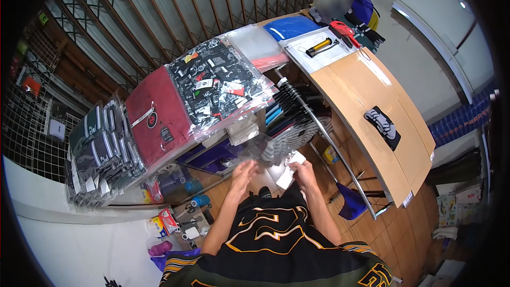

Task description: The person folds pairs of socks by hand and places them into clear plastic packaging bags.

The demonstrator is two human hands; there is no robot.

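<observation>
You are pinching a flat white piece [287, 174] with shiny, crinkled patches in your right hand [305, 174], off the cardboard-topped counter's [366, 87] left edge, your left hand [245, 174] hovering nearby, its grip too blurred to tell.

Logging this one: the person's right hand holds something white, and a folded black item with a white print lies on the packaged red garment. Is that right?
Not quite: the folded black item lies on the brown cardboard, as the head view shows. The right hand does hold something white.
</observation>
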